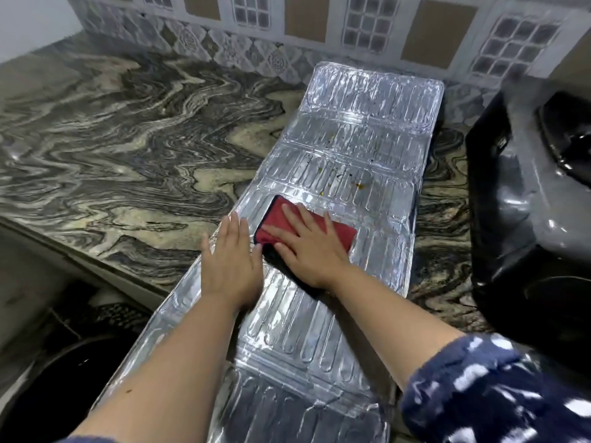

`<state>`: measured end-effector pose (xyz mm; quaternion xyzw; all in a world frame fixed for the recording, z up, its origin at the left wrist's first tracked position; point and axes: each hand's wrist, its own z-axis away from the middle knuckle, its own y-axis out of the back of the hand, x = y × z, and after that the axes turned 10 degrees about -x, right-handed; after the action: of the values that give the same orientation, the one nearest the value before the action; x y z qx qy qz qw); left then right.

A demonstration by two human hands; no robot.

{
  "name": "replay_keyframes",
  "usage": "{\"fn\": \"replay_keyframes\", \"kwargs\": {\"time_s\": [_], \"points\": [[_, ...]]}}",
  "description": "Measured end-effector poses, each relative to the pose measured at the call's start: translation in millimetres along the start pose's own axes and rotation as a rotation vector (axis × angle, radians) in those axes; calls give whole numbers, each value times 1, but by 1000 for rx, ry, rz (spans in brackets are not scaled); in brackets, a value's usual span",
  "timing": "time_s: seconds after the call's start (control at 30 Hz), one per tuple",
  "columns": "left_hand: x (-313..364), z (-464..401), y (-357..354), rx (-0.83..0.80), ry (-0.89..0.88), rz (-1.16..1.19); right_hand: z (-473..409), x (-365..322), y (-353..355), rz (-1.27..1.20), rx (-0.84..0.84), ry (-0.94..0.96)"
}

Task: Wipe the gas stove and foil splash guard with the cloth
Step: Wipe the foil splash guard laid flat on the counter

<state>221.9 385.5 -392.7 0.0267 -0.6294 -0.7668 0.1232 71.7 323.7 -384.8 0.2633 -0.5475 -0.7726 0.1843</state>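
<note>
The foil splash guard (358, 129) lies flat along the marbled counter, its near end hanging past the counter's front edge. Small orange and dark stains dot its middle panels. A folded red cloth (339, 233) with a dark edge lies on the foil. My right hand (307, 247) presses flat on the cloth with fingers spread. My left hand (228, 260) rests flat on the foil just left of the cloth, fingers straight. The black gas stove (524, 219) stands at the right, partly out of frame.
The swirled grey and beige counter (128, 148) stretches to the left. A patterned tile wall (319, 30) runs along the back. Below the counter edge at lower left sits a dark round container (54, 388).
</note>
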Motion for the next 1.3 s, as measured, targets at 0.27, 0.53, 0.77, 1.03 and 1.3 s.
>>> {"fn": "replay_keyframes", "kwargs": {"time_s": [0.27,0.53,0.77,1.03,1.3], "points": [[-6,-3,-3,3,-2,31,-106,54,37,-14,67,-151],[-33,5,1,-13,-44,4,-95,52,34,1,48,-225],[-44,30,18,74,55,63,-63,17,17,-10,29,-164],[-27,-10,34,83,-37,129,-26,-19,-5,-22,52,-86],[-31,-30,11,16,-73,54,-36,-11,0,9,58,-7]]}}
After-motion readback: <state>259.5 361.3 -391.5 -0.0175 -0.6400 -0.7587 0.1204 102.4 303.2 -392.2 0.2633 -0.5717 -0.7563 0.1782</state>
